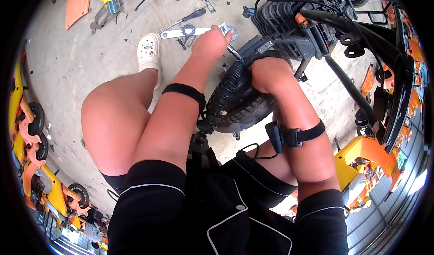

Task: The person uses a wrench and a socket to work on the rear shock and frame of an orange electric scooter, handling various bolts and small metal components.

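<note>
My left hand is closed around a silver tool, mostly hidden, whose shaft meets the black fork beside the tire. Just behind it a long silver wrench lies on the floor with a toothed ring and a screwdriver. My right hand is curled at the top of the knobby black tire; what its fingers hold is hidden. A black coil-spring shock runs between my hands along the wheel.
The black vehicle frame and a ribbed black part fill the upper right. My white clog is left of my hands. Small hardware and an orange panel lie farther back. Yellow-orange vehicles line both sides.
</note>
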`<state>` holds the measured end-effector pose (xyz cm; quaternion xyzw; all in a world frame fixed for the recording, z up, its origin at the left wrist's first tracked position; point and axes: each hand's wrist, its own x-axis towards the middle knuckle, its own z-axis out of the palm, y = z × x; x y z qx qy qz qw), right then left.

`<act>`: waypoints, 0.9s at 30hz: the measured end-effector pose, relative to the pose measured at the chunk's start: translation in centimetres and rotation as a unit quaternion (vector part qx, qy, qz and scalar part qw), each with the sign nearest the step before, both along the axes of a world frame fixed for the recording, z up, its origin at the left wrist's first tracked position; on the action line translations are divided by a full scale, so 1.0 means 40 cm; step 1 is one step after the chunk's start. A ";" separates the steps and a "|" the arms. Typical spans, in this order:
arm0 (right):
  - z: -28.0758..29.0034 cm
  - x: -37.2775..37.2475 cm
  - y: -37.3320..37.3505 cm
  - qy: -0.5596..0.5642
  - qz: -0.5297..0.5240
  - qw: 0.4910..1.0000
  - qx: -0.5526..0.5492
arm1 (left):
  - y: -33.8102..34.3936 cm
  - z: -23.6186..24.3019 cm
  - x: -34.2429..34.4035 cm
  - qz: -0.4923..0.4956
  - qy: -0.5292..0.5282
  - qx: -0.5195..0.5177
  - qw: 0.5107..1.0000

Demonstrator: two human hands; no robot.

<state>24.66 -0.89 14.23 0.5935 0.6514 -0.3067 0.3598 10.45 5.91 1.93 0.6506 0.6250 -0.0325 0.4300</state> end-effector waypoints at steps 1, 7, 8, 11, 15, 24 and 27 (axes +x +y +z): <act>-0.001 -0.001 -0.002 -0.001 0.002 1.000 -0.002 | 0.002 0.009 0.004 -0.010 0.009 0.001 1.000; 0.012 -0.018 -0.002 -0.004 0.001 1.000 -0.007 | -0.028 -0.067 -0.031 0.036 -0.129 0.035 0.990; 0.012 -0.017 0.000 -0.005 0.003 1.000 -0.008 | -0.033 -0.073 -0.032 0.048 -0.140 0.039 0.988; 0.013 -0.011 0.005 0.000 0.007 1.000 -0.006 | -0.012 -0.072 -0.015 0.049 -0.058 0.008 0.997; 0.005 -0.007 -0.001 -0.006 0.008 1.000 -0.005 | 0.005 -0.018 0.004 -0.024 0.001 0.018 1.000; 0.013 -0.010 0.000 0.001 0.006 1.000 -0.005 | -0.017 -0.063 -0.009 0.057 0.002 -0.002 0.998; 0.014 -0.008 0.002 -0.002 0.008 1.000 -0.006 | -0.001 -0.031 -0.003 0.004 0.007 0.015 1.000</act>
